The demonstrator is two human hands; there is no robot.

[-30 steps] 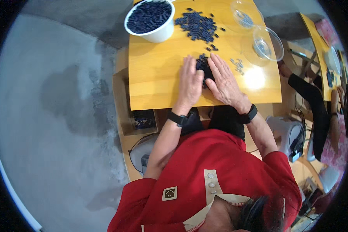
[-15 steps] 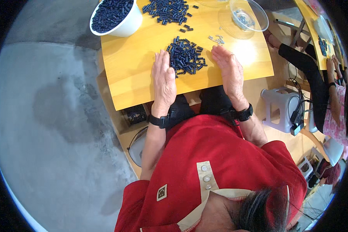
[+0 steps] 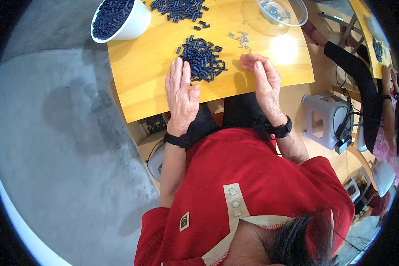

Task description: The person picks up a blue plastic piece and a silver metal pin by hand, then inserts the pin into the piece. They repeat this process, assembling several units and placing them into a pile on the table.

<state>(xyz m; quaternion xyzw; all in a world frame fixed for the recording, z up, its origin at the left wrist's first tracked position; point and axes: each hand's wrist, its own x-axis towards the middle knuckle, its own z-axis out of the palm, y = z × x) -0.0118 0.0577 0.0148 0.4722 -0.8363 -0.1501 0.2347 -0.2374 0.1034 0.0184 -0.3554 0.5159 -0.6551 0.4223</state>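
The yellow table (image 3: 139, 84) carries a pile (image 3: 204, 60) of dark pieces just right of the left hand (image 3: 181, 93), between it and the right hand (image 3: 264, 82). Straight ahead of the left hand sits a second heap (image 3: 178, 8), with a few strays (image 3: 201, 25) nearer. A white tub (image 3: 136, 24) stands ahead and left of that hand. Ahead of the right hand lie pale bits (image 3: 242, 39); beyond them, slightly rightward, stands a clear bowl (image 3: 298, 16).
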